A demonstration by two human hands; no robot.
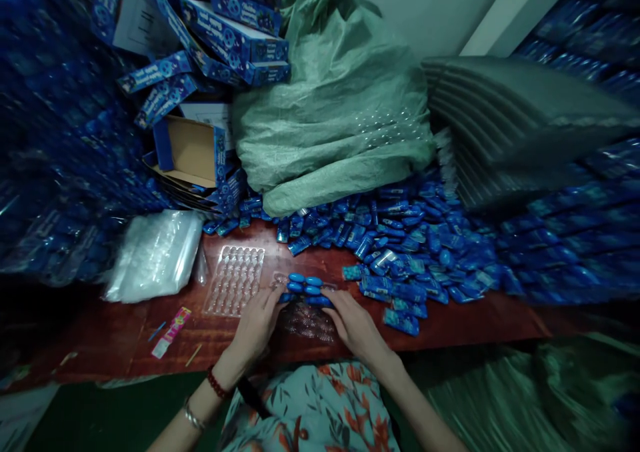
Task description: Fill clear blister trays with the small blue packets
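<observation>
A transparent plastic tray (306, 325) with moulded hollows lies in front of me on the table. Several shiny blue capsule-shaped packets (305, 280) sit in two short columns at its far end. My left hand (261, 315) reaches in from the left, fingertips closed on the outer end of a blue packet in the nearest row. From the right, my right hand (354, 324) pinches the blue packet (318, 301) beside it; its thumb is over the tray. Fingers partly hide both packets. Left of my left hand lies a second transparent tray (235, 280), its hollows unfilled.
A heap of loose blue packets (400, 239) spreads across the right and back. Behind it slumps a pale green sack (335, 112). Blue cartons (190, 149) are piled back left, near plastic bags (155, 255). A pink wrapper (173, 332) lies at front left; grey sheets (520, 112) stack at right.
</observation>
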